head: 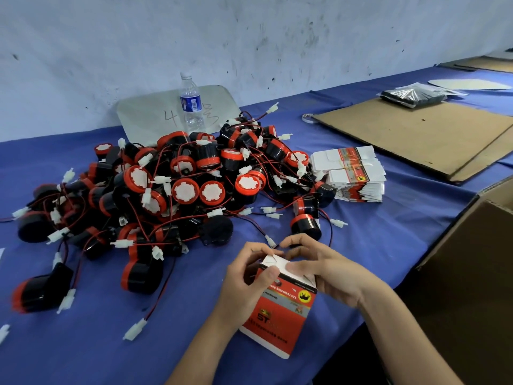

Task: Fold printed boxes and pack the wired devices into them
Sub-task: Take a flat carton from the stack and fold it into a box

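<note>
Both my hands hold a red and white printed box (280, 307) over the near edge of the blue table. My left hand (247, 276) grips its left side, thumb on the red face. My right hand (319, 269) grips the right side, with fingers curled over the white end flaps at the far end. A big pile of black and red wired devices (172, 187) with white plugs lies beyond, left of centre. A banded stack of flat printed boxes (352, 176) sits to the right of the pile.
A water bottle (191, 102) stands by the wall in front of a grey board (147, 112). Flat brown cardboard (416, 134) lies at the right, with a black packet (410, 97) behind it. An open brown carton (469, 273) stands at the table's right edge.
</note>
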Available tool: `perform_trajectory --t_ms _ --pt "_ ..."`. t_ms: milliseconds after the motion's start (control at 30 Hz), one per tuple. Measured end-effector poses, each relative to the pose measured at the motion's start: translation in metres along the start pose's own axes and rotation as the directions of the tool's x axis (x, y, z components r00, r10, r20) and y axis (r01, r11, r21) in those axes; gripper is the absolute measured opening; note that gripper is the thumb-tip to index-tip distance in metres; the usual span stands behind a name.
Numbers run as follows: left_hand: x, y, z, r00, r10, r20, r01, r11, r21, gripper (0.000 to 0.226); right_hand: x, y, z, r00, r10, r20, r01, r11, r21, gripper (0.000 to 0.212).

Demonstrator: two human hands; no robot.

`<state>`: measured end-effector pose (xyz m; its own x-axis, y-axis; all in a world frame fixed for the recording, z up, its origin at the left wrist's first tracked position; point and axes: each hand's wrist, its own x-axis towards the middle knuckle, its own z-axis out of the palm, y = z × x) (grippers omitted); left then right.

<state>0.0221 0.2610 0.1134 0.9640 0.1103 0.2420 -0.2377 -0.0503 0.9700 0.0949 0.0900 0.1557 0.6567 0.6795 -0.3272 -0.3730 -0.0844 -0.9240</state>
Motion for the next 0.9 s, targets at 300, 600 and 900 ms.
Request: perform_trajectory --t_ms 300,600,900 --pt "0.001 -0.004 -0.001 0.999 -0.021 0.026 0.02 0.999 0.039 0.04 0.008 -0.008 0.002 1.0 -0.005 0.0 0.005 0.947 -0.321 0.034" --pt "0.005 0.0 -0.001 0.993 -0.051 -0.108 0.042 0.995 -0.091 0.031 0.007 -0.004 -0.015 0.998 -0.048 -0.032 0.052 0.992 0.119 0.02" --pt "0.015 0.009 -0.016 0.832 -0.553 -0.041 0.252 0.443 -0.86 0.034 0.031 0.008 -0.02 0.728 -0.471 -0.498 -0.109 0.638 -0.763 0.045"
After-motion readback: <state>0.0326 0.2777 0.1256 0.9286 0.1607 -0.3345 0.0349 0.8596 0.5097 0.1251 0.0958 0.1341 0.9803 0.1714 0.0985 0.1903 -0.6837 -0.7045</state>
